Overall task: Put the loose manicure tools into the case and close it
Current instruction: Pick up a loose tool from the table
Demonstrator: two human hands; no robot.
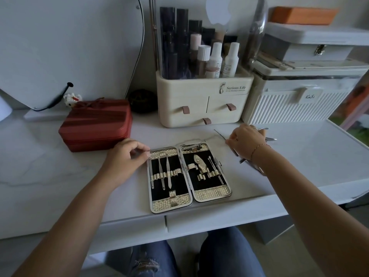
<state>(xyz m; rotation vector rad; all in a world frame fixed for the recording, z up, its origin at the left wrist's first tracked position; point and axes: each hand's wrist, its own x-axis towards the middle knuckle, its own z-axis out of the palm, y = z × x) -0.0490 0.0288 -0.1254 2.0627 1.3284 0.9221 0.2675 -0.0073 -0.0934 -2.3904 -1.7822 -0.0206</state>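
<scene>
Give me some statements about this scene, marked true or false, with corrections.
1. The manicure case lies open on the table. True.
2. The red box stands right of the case. False: it stands left.
3. The right hand is at the loose tools beside the case. True.
4. The left hand rests on the red box. False: it holds the case's upper left corner.
5. All loops in the case hold tools. False: several are empty.

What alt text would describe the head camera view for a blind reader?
An open manicure case lies on a white desk, with strapped tools inside. The person's left hand pinches its top-left corner, while the right hand pinches a thin metal tool among loose tools beside it.
</scene>
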